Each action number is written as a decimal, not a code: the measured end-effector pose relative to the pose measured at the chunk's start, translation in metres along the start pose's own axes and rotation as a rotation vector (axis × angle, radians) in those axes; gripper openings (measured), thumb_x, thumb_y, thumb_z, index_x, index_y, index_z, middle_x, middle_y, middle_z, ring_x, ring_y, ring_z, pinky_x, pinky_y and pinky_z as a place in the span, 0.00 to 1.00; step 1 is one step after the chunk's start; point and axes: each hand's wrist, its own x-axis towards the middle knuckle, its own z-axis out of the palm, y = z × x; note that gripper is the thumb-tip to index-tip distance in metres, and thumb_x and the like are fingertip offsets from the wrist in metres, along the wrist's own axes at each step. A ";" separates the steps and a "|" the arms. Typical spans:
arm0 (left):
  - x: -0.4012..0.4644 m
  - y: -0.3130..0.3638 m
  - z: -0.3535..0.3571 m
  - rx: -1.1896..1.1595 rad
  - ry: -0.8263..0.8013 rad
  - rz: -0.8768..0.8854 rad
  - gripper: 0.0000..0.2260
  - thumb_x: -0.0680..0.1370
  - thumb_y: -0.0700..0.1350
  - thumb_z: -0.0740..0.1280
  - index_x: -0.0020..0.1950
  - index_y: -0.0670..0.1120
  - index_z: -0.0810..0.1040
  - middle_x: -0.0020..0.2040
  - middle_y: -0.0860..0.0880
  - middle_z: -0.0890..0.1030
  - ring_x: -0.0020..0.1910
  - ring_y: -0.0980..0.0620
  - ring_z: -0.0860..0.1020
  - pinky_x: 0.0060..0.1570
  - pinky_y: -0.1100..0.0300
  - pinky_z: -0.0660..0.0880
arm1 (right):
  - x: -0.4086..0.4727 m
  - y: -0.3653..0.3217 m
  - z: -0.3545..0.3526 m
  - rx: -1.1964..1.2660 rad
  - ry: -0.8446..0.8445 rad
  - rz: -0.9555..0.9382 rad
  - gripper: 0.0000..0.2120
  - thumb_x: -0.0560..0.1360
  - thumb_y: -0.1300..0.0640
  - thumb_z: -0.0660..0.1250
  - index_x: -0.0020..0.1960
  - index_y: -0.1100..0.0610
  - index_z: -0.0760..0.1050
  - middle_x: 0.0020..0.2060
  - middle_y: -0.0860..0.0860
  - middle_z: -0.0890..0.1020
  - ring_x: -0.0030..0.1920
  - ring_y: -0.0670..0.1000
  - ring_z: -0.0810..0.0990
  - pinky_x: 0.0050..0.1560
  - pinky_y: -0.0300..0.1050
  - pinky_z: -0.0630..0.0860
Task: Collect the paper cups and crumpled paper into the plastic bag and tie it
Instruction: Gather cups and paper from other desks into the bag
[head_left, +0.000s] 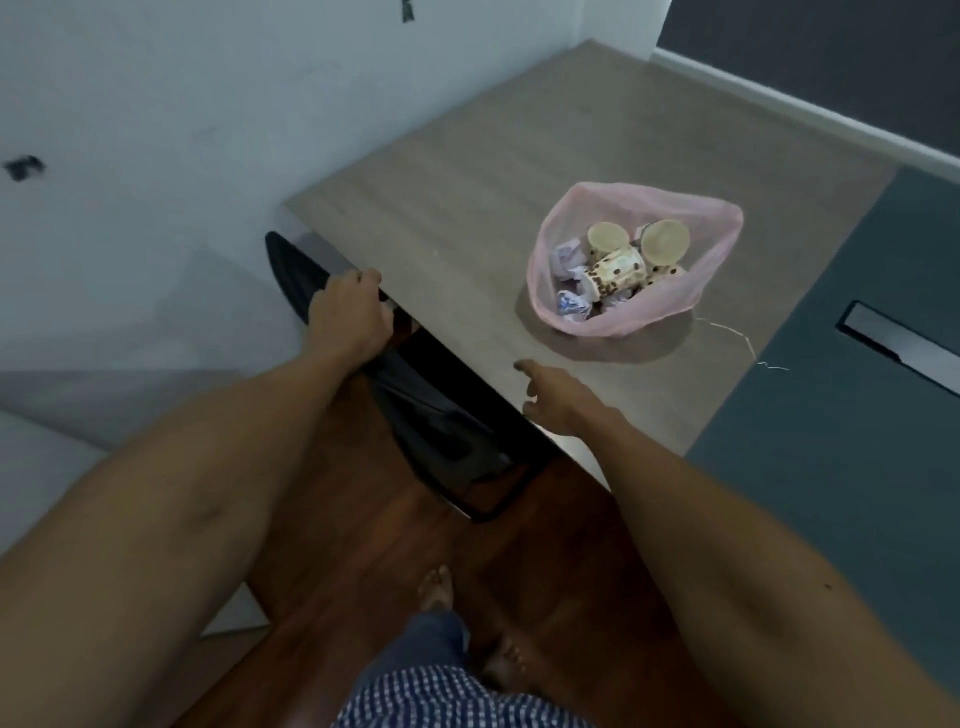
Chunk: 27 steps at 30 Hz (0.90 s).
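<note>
Cups and crumpled paper fill the pink plastic bag (636, 260) at two o'clock; left grip (350, 317) clasps the chair back (415, 395), right grip (561, 400) hangs slack and empty: gather the rim evenly before knotting.

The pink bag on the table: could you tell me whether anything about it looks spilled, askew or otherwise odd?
Nothing looks spilled. The pink bag sits open and untied on the table, with paper cups lying tipped inside among the crumpled paper. One oddity: a thin pale string trails loose on the table beside it.
</note>
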 end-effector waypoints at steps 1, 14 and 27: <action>-0.004 -0.010 -0.001 0.025 0.015 -0.032 0.16 0.78 0.46 0.63 0.64 0.41 0.75 0.60 0.38 0.78 0.58 0.37 0.75 0.55 0.44 0.74 | 0.000 -0.007 0.008 -0.010 -0.037 -0.020 0.36 0.74 0.57 0.68 0.80 0.50 0.59 0.66 0.57 0.76 0.64 0.58 0.76 0.62 0.55 0.75; -0.021 -0.073 0.017 -0.478 -0.079 -0.332 0.26 0.84 0.50 0.57 0.80 0.43 0.59 0.71 0.36 0.69 0.66 0.37 0.72 0.63 0.48 0.71 | 0.014 -0.069 0.059 -0.173 -0.140 -0.010 0.15 0.81 0.58 0.65 0.66 0.59 0.75 0.60 0.60 0.78 0.57 0.61 0.78 0.53 0.50 0.74; 0.020 -0.169 0.010 -0.620 -0.021 -0.416 0.24 0.83 0.39 0.56 0.80 0.42 0.61 0.75 0.39 0.69 0.71 0.41 0.71 0.70 0.56 0.67 | 0.035 -0.178 0.112 -0.276 -0.165 -0.144 0.12 0.84 0.52 0.62 0.60 0.60 0.74 0.51 0.57 0.79 0.45 0.56 0.78 0.41 0.50 0.73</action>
